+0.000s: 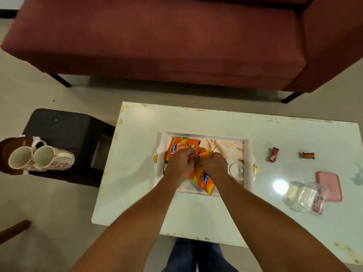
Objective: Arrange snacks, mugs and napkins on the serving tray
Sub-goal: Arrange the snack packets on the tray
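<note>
A white serving tray with a printed base lies on the white table. Orange snack packets lie in it: one at the back left, one at the front. My left hand and my right hand meet over the tray's middle, both gripping a third orange packet between them. Two white floral mugs stand side by side on a dark stool left of the table. No napkins are plainly visible.
Two small wrapped candies lie right of the tray. A pink phone-like slab and a clear plastic pack sit at the table's right. A maroon sofa stands behind. A brown bowl is partly hidden behind the mugs.
</note>
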`<control>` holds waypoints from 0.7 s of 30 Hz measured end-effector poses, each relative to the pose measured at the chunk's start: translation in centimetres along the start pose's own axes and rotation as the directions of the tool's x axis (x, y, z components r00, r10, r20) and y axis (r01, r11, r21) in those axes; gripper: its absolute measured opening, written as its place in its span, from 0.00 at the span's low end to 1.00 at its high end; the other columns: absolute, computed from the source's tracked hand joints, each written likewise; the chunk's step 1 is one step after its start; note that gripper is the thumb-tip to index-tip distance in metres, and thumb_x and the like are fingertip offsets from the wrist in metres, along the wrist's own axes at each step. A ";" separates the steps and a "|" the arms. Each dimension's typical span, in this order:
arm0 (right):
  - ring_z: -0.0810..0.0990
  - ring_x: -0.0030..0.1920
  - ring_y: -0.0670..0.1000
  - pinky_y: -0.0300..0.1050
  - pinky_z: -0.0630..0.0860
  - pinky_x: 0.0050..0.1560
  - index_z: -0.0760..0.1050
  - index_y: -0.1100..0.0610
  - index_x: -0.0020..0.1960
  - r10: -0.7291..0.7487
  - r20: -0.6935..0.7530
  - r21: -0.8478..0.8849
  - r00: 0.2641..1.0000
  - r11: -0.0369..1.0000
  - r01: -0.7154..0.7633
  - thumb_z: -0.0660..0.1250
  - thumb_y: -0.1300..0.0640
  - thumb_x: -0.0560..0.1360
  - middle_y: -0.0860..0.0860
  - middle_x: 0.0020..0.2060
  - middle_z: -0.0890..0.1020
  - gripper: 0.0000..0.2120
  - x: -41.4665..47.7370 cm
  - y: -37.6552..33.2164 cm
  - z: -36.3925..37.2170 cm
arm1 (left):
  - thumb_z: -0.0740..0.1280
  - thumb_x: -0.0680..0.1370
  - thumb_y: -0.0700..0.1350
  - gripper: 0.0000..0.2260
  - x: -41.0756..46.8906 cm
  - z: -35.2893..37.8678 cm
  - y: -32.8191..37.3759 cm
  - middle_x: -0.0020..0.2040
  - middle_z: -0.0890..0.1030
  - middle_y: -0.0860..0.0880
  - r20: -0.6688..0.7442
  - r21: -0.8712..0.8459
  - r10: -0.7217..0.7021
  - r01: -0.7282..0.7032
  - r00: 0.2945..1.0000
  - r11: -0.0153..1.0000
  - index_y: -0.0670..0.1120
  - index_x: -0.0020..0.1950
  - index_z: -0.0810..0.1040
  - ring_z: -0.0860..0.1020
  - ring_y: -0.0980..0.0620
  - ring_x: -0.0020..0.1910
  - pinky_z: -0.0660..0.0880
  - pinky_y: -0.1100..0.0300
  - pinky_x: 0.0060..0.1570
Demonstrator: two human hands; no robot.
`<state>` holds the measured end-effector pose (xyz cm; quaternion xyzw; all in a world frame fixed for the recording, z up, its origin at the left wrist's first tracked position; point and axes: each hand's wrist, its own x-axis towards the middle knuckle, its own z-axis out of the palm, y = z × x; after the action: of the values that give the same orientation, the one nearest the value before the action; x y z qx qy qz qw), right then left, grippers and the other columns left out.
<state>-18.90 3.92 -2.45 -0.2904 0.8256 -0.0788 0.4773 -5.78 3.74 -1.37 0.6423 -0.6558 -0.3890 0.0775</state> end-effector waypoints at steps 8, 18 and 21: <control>0.84 0.42 0.54 0.50 0.81 0.45 0.83 0.53 0.43 -0.078 -0.001 0.226 0.997 0.971 0.076 0.72 0.49 0.66 0.50 0.38 0.85 0.09 0.7 1.0 0.1 | 0.62 0.83 0.45 0.15 -0.1 1.2 -0.3 0.64 0.81 0.46 -0.233 0.051 0.078 -0.068 0.969 0.996 0.48 0.69 0.78 0.79 0.46 0.61 0.78 0.51 0.59; 0.84 0.49 0.52 0.45 0.81 0.42 0.75 0.55 0.60 -0.103 -0.211 0.448 0.972 0.874 0.190 0.71 0.57 0.75 0.55 0.54 0.83 0.14 1.9 6.7 -12.3 | 0.63 0.83 0.48 0.17 -0.3 4.6 7.6 0.65 0.81 0.47 -0.164 -0.125 0.066 -0.087 0.984 0.988 0.48 0.71 0.75 0.79 0.47 0.63 0.78 0.53 0.59; 0.84 0.49 0.53 0.44 0.81 0.40 0.75 0.58 0.65 -0.097 -0.188 0.451 0.977 0.875 0.174 0.70 0.58 0.76 0.55 0.55 0.82 0.18 3.1 8.5 -14.0 | 0.63 0.83 0.47 0.19 0.3 7.2 9.2 0.67 0.80 0.45 0.029 -0.212 0.015 -0.008 0.999 0.977 0.48 0.74 0.73 0.80 0.45 0.63 0.78 0.50 0.61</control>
<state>-35.16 7.14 -0.75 -0.2177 0.7956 -0.3305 0.4587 -17.38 5.25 -0.79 0.6205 -0.6156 -0.4659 0.1374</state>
